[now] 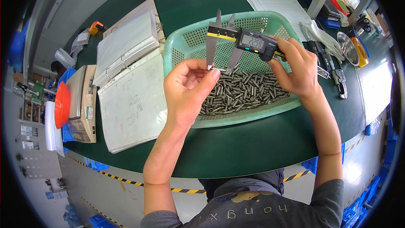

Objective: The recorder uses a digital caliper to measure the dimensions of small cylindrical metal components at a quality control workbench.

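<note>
My right hand (296, 65) grips a digital caliper (252, 42) by its dark display housing, holding it level above a basket. Its two lower jaws point down and stand apart. Between their tips lies a small metal pin (218, 70), pinched at its left end by the thumb and fingers of my left hand (188, 85). Whether both jaws touch the pin is too small to tell. Below, a green perforated plastic basket (174, 46) holds a heap of short metal pins (244, 95).
An open ring binder (134, 99) lies left of the basket. Beyond it stand a weighing scale (82, 109) and a red bowl (63, 104). To the right are white gloves (324, 40), more calipers (337, 76) and a metal bowl (346, 44). Papers (274, 2) lie behind on the green table (261, 143).
</note>
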`<control>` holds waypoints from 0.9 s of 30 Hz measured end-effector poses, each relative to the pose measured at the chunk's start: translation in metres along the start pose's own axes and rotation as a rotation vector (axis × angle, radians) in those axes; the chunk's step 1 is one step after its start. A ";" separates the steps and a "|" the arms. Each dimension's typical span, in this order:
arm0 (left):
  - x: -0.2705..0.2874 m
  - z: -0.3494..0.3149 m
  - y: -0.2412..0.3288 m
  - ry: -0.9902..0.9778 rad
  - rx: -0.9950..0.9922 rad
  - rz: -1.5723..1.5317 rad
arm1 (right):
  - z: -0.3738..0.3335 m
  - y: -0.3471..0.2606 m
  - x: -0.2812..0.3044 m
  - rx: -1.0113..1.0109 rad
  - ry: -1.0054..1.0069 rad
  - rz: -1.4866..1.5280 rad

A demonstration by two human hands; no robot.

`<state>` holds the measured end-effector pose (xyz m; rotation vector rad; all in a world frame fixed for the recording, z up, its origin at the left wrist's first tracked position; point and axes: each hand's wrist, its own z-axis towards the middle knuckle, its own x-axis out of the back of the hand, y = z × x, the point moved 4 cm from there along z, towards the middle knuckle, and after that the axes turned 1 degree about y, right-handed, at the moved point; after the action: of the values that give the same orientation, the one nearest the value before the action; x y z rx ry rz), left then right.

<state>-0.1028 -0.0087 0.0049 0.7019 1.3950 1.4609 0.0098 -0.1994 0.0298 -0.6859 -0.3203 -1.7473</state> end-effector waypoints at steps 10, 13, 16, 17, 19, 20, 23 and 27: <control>0.000 0.000 0.000 -0.007 -0.003 0.014 | -0.001 0.002 0.002 -0.013 0.049 -0.046; -0.001 0.000 -0.002 -0.001 0.018 0.013 | -0.001 0.002 0.003 0.002 0.074 -0.039; -0.001 0.000 -0.001 -0.011 0.022 0.034 | -0.001 0.002 0.003 0.007 0.072 -0.032; -0.002 0.000 0.000 -0.008 0.040 0.043 | -0.001 0.002 0.002 -0.004 0.056 -0.035; 0.000 0.000 0.000 -0.007 0.058 0.054 | -0.002 0.003 0.001 -0.017 0.042 -0.038; 0.001 0.001 -0.002 -0.027 0.062 0.060 | -0.003 0.004 0.001 -0.013 0.034 -0.035; 0.001 0.000 -0.002 -0.042 0.060 0.055 | -0.002 0.002 0.000 -0.001 0.024 -0.035; 0.002 0.000 -0.001 -0.029 0.039 0.036 | -0.001 -0.001 0.000 0.016 -0.003 -0.048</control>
<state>-0.1035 -0.0074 0.0038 0.7733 1.3983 1.4497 0.0086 -0.1999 0.0293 -0.6747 -0.3553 -1.7880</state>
